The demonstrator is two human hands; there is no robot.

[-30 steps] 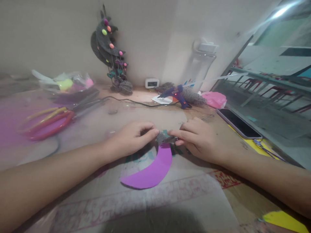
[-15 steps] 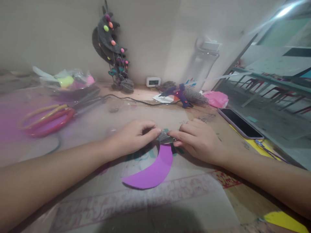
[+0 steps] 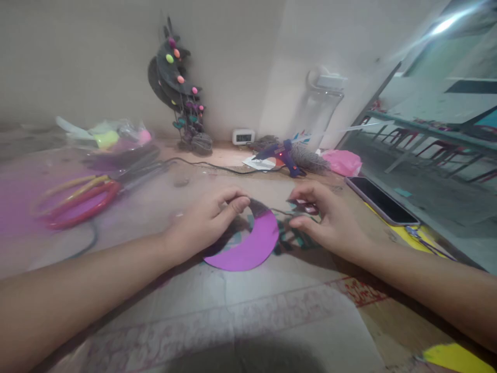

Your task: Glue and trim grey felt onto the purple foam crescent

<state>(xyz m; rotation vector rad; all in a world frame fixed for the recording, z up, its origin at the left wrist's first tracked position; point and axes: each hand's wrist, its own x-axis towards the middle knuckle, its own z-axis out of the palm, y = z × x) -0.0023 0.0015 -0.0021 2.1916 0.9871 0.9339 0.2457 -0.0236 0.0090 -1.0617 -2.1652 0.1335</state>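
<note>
Our right hand (image 3: 324, 215) now stands off the flat purple crescent (image 3: 260, 245), thumb parted, hold unclear; our left hand (image 3: 213, 215) pinches its grey tip.

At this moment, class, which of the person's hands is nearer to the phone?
Right. The right hand is apart from the phone, to its left; the left hand is farther left, at the upper end of the purple crescent.

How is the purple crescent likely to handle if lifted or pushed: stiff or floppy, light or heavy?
The purple crescent is probably light, since it looks like a thin, flat sheet. It seems fairly stiff: no obvious sag shows away from the left hand at its dark-wrapped end. Pushed flat, it would likely slide rather than roll.
</note>
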